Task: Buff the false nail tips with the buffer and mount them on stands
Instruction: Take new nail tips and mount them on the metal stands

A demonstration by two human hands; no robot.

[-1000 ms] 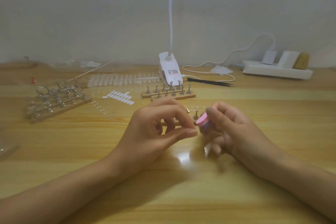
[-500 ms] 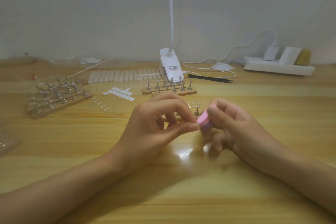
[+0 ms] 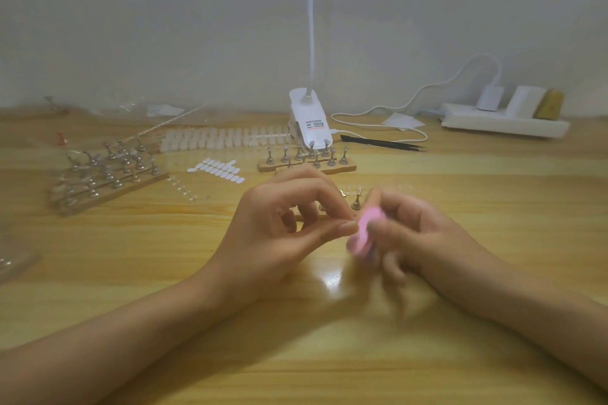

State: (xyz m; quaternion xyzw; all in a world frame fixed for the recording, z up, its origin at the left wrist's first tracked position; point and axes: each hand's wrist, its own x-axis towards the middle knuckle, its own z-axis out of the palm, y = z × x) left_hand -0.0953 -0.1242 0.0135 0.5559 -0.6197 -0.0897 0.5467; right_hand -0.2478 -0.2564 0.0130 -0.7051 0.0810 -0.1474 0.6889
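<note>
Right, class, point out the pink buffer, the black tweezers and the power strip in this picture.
pink buffer (image 3: 363,230), head view, on its pink face between the hands.
black tweezers (image 3: 381,143), head view, on the middle of their arms.
power strip (image 3: 493,125), head view, on its bare white front wall.

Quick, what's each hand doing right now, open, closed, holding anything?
Left hand: thumb and forefinger pinched together; anything between them is too small to see.
Right hand: grips the small pink buffer block, motion-blurred.
</note>
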